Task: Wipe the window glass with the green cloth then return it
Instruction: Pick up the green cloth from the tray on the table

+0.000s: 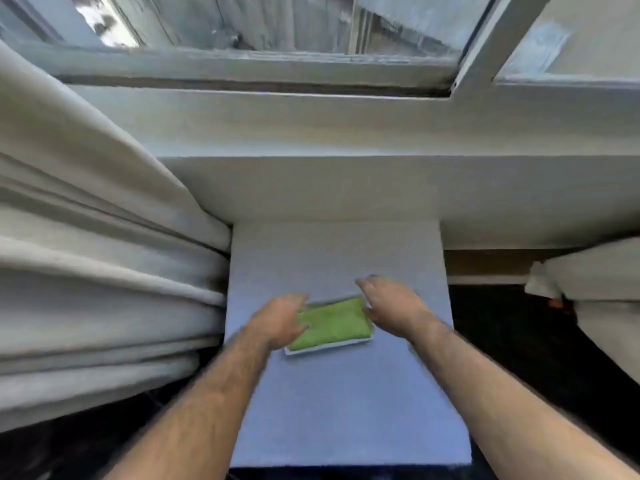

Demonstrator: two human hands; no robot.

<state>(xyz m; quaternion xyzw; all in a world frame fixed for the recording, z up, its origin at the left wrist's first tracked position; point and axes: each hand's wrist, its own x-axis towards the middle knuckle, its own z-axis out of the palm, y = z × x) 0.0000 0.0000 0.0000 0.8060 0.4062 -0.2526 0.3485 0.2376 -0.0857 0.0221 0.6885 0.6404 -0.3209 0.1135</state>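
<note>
The left fingers (pixel 298 318) curl loosely over the left edge of the cloth (pixel 330 323), touching it but not visibly clamped. The right fingers (pixel 363 289) are spread and hold nothing, at the cloth's right corner. Left hand (pixel 280 320) and right hand (pixel 394 310) flank the folded cloth, which lies in a shallow white tray (pixel 325 348) on the tabletop (pixel 346 410) below the window (pixel 277 22). Whether this is pickup or return cannot be told. If pickup, the next move needs a firm pinch and lift. No writing is readable.
</note>
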